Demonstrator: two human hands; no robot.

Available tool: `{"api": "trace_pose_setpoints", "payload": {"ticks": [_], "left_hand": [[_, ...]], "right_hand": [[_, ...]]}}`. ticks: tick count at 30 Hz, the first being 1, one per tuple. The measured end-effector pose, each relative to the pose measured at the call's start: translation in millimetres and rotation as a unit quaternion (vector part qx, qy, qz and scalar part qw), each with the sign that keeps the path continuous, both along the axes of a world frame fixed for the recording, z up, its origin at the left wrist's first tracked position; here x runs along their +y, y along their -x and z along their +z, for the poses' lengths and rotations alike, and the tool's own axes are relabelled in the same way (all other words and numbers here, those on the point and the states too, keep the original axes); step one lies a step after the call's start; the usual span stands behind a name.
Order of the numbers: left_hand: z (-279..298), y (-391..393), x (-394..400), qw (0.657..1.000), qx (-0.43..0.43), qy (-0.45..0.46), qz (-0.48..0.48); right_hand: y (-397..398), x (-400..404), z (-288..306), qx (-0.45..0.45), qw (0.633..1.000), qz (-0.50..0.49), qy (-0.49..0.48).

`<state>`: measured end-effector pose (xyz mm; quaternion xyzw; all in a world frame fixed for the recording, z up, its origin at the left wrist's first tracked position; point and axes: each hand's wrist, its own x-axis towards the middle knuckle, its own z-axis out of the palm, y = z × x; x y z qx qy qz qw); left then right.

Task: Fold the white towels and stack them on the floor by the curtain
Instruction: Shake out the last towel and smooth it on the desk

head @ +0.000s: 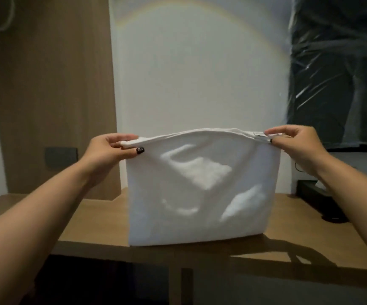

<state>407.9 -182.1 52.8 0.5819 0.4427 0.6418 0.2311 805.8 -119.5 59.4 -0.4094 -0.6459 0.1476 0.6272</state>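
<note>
Wooden wall panel stands behind the left hand, with a dark wall plate just below that hand's wrist. The left hand pinches the top left corner of a white towel, thumb in front. The towel hangs doubled between both hands, its lower edge reaching the wooden table. The right hand pinches the top right corner. Above the right hand hangs dark plastic sheeting; below it sits a black box.
</note>
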Motion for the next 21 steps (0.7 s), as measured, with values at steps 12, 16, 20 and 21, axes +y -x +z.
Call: {"api": "trace_pose_setpoints", "payload": {"ticks": [12,16,20,21], "left_hand": [[21.5,0.1,14.0,0.992,0.09,-0.059,0.07],[14.3,9.1,13.9,0.983,0.146,-0.082,0.076],[4.6,23.6,14.6,0.972,0.218,-0.076,0.037],[1.7,27.0,16.5,0.968,0.239,-0.07,0.033]], "right_hand": [[-23.2,-19.5,36.0,-0.145,0.986,-0.075,-0.022],[-35.4,-26.8,27.1,-0.209,0.978,-0.014,-0.021],[-42.4,-27.0,1.0,-0.315,0.946,0.066,0.052],[-42.1,-25.0,-6.8,-0.341,0.934,0.071,0.075]]}}
